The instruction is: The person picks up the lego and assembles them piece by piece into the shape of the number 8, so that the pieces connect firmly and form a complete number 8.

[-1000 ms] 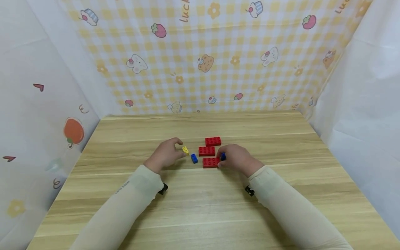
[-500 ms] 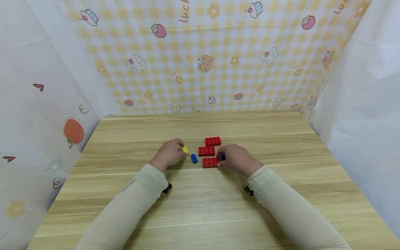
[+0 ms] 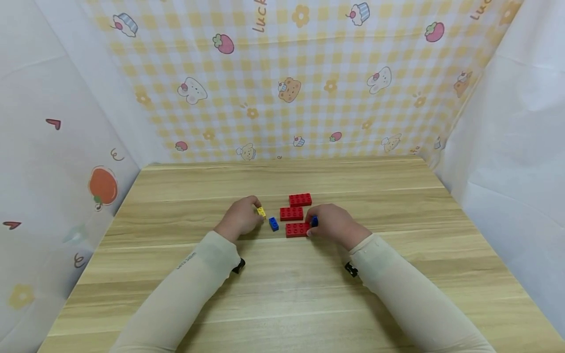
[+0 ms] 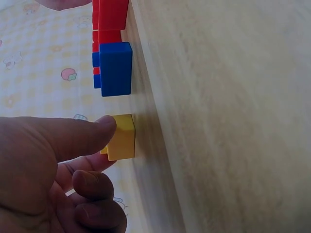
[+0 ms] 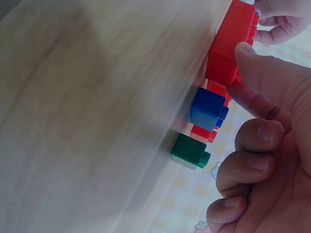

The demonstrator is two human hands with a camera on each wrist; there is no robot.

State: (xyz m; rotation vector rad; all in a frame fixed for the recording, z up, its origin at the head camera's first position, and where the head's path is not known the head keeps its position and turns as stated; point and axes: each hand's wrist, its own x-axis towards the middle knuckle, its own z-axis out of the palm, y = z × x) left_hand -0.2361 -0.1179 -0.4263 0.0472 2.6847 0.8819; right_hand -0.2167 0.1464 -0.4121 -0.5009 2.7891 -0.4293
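Observation:
My left hand (image 3: pixel 240 217) pinches a small yellow brick (image 3: pixel 261 212) between thumb and index finger. The left wrist view has the thumb on one face of that yellow brick (image 4: pixel 122 138), which stands on the table. Just right of it lies a small blue brick (image 3: pixel 273 224). At its right end, the nearest red brick (image 3: pixel 296 230) is pinched by my right hand (image 3: pixel 333 223). Two more red bricks, a middle one (image 3: pixel 291 214) and a far one (image 3: pixel 300 199), lie behind. A second blue brick (image 3: pixel 315 221) is partly covered by the right hand.
A green brick (image 5: pixel 188 149) stands near the second blue one in the right wrist view; the right hand hides it from the head camera. The wooden table (image 3: pixel 282 294) meets a checked cloth (image 3: pixel 282 122) at the back, with white cloth at both sides.
My left hand has moved slightly right, and its thumb and index finger have come together on the yellow brick. The right hand stays in place on the nearest red brick.

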